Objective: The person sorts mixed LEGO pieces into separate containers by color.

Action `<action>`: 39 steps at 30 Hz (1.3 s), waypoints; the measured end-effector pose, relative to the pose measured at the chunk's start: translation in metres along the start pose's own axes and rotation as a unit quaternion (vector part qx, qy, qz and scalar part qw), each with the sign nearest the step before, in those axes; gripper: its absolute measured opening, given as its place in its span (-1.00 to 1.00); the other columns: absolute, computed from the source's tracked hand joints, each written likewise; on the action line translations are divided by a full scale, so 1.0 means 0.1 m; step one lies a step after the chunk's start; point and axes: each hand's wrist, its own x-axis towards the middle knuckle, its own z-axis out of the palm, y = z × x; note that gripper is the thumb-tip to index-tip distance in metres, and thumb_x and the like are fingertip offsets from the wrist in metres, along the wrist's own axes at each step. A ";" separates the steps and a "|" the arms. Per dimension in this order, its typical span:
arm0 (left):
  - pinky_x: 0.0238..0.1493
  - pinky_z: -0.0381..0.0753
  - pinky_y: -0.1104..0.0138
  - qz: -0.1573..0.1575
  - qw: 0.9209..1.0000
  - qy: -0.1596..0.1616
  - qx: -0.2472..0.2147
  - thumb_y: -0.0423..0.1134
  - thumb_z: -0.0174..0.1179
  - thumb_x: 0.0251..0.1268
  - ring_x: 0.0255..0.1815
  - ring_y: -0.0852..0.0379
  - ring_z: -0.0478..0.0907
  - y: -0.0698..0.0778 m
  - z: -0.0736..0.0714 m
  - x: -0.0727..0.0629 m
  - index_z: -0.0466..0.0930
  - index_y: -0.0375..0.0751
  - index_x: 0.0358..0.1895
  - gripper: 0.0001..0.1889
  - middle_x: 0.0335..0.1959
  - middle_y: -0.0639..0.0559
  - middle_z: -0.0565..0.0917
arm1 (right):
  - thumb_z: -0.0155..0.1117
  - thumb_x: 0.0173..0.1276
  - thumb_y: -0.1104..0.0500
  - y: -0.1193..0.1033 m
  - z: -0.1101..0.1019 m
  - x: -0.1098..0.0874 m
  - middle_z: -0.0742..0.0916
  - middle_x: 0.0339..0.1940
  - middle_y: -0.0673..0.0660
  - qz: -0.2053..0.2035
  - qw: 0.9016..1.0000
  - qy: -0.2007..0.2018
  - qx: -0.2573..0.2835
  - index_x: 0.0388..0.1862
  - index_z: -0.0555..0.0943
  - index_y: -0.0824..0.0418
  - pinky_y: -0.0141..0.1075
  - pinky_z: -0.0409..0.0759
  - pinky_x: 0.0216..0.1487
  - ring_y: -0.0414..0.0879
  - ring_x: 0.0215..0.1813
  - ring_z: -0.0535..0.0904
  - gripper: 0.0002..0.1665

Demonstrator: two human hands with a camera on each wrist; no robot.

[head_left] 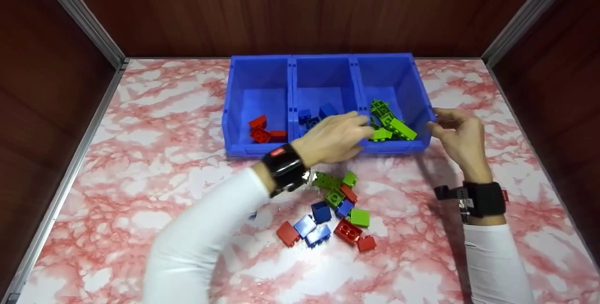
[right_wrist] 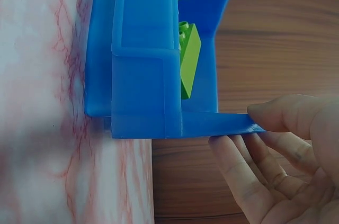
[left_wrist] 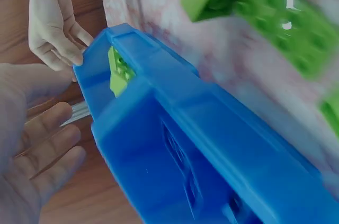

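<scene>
A blue three-compartment bin (head_left: 260, 73) stands on the table, with red bricks (head_left: 260, 135) in its left compartment, blue bricks (head_left: 328, 109) in the middle and green bricks (head_left: 402, 129) in the right. My left hand (head_left: 333, 139) hovers over the bin's front, near the divider between the middle and right compartments. In the left wrist view its fingers (left_wrist: 53, 152) are spread loosely with nothing in them. At the bin's right side, my right hand (head_left: 461, 137) pinches the side wall's rim between thumb and fingers, as the right wrist view confirms.
In front of the bin lie several loose bricks on the red-and-white marbled table (head_left: 403, 266): green (head_left: 360, 218), red (head_left: 348, 231) and blue (head_left: 321, 211). Brown wood-grain panels (head_left: 304, 9) enclose the back and both sides, joined by metal corner strips (head_left: 79, 13).
</scene>
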 end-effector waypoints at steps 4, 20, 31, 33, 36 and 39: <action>0.04 0.78 0.28 -0.032 0.999 -0.022 -0.009 -0.24 0.30 0.44 0.02 -0.03 0.67 -0.11 -0.06 -0.32 0.68 -0.23 0.11 -0.73 0.05 -0.12 0.74 | 0.46 0.33 0.25 0.01 0.01 0.01 0.66 -0.40 -0.44 0.000 1.000 -0.001 0.002 0.15 0.76 0.32 -0.69 0.59 -0.25 -0.51 -0.29 0.62 -0.59; 0.08 0.79 0.13 -0.125 0.982 -0.128 -0.057 -0.26 0.45 0.27 0.01 -0.09 0.68 -0.29 0.30 -1.04 0.64 -0.26 0.22 -0.55 0.11 -0.18 0.70 | 0.47 0.33 0.26 0.07 0.02 0.03 0.63 -0.42 -0.49 0.012 1.000 0.001 -0.004 0.16 0.76 0.30 -0.70 0.57 -0.28 -0.52 -0.32 0.61 -0.59; 0.04 0.81 0.12 -0.107 0.985 -0.132 -0.002 -0.21 0.47 0.29 -0.08 -0.10 0.71 -0.29 0.46 -1.04 0.70 -0.26 0.09 -0.64 0.04 -0.19 0.73 | 0.46 0.33 0.25 0.00 0.02 0.02 0.65 -0.39 -0.44 0.003 1.000 0.001 -0.001 0.14 0.76 0.33 -0.68 0.59 -0.26 -0.50 -0.29 0.62 -0.59; 0.06 0.80 0.11 -0.106 0.985 -0.135 0.000 -0.22 0.46 0.31 -0.05 -0.12 0.71 -0.29 0.47 -1.03 0.69 -0.27 0.09 -0.65 0.07 -0.21 0.72 | 0.46 0.33 0.25 0.00 0.02 0.02 0.66 -0.40 -0.44 0.003 1.000 0.002 0.003 0.15 0.76 0.33 -0.68 0.60 -0.26 -0.49 -0.29 0.63 -0.59; 0.09 0.79 0.09 -0.113 0.984 -0.140 -0.009 -0.18 0.50 0.27 -0.04 -0.13 0.71 -0.27 0.47 -1.01 0.68 -0.28 0.08 -0.61 0.08 -0.22 0.73 | 0.46 0.32 0.26 0.02 0.01 0.02 0.65 -0.41 -0.46 0.001 1.000 0.005 0.006 0.14 0.76 0.32 -0.69 0.59 -0.26 -0.50 -0.31 0.63 -0.59; 0.10 0.80 0.09 -0.116 0.983 -0.142 -0.021 -0.17 0.55 0.19 -0.05 -0.12 0.72 -0.26 0.46 -0.98 0.66 -0.27 0.09 -0.55 0.06 -0.20 0.73 | 0.47 0.32 0.25 0.02 0.00 0.01 0.65 -0.43 -0.49 -0.002 1.000 0.006 0.008 0.14 0.77 0.30 -0.69 0.57 -0.27 -0.52 -0.32 0.63 -0.59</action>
